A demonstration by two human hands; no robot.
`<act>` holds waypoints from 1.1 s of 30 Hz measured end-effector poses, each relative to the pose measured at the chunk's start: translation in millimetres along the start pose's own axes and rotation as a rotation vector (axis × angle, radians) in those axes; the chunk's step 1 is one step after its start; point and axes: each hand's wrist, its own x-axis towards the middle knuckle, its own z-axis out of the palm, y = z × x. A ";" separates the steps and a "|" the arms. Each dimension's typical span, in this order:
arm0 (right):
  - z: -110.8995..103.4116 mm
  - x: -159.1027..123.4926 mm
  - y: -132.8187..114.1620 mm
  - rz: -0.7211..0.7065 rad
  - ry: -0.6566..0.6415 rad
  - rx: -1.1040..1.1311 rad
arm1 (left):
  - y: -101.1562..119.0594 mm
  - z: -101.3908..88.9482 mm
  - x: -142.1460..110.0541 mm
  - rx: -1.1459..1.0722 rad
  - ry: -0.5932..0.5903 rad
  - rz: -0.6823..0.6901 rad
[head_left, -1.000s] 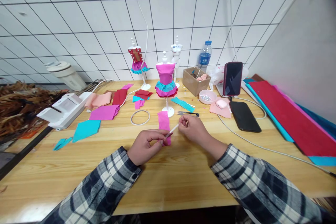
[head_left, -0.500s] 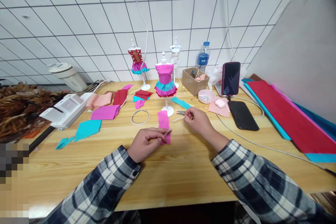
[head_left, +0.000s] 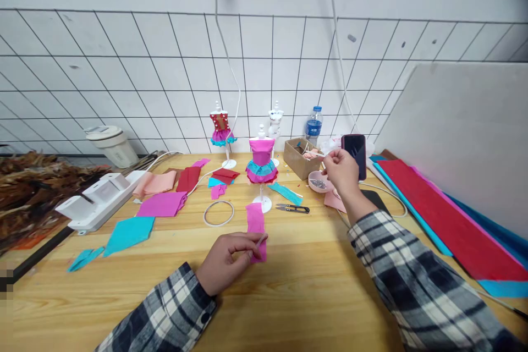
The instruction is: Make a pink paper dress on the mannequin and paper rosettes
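Note:
My left hand [head_left: 229, 259] rests on the wooden table [head_left: 289, 297], fingers pinched on a thin white strip beside a pink fabric strip [head_left: 256, 225]. Far to the right, my right hand [head_left: 341, 169] is raised above a small pink bowl [head_left: 319, 182] of tiny pieces, beside a cardboard box [head_left: 301, 155]. Its fingers are pinched together; what they hold is too small to make out. A mini mannequin in a pink and blue dress [head_left: 261, 161] stands behind the fabric strip. Small snips [head_left: 292, 208] lie to its right.
Two more mini mannequins [head_left: 221, 131] stand at the back, with a water bottle [head_left: 314, 124] and an upright phone [head_left: 355, 148]. Fabric pieces [head_left: 162, 204], a white ring [head_left: 218, 213] and a white device [head_left: 95, 201] lie left. Red, pink and blue sheets [head_left: 445, 220] cover the right side.
My right hand let go of the white strip and moved up and right to the pink bowl. The camera tilted upward. My left hand kept its place.

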 end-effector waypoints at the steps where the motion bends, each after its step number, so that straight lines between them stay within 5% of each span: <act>1: 1.6 10.5 0.6 -0.003 0.051 -0.083 | 1.1 -0.5 -0.1 0.008 0.005 0.003; 10: 32.0 33.3 -2.3 -0.037 -0.025 -0.247 | -0.3 -2.0 0.1 0.063 0.048 -0.009; 15: 24.6 30.1 -3.6 -0.114 -0.079 -0.255 | 3.0 -2.5 -0.3 0.069 0.030 0.002; 19: 7.0 -22.2 -18.3 -0.327 0.031 -0.026 | 4.1 -2.3 -0.5 0.031 0.029 0.007; 25: -0.4 -139.3 -40.4 -0.886 -0.589 0.383 | 6.4 0.2 1.0 -0.039 -0.006 0.024; 33: 20.2 -151.1 -32.7 -0.806 -0.614 0.455 | 10.1 2.3 3.4 -0.080 -0.124 0.020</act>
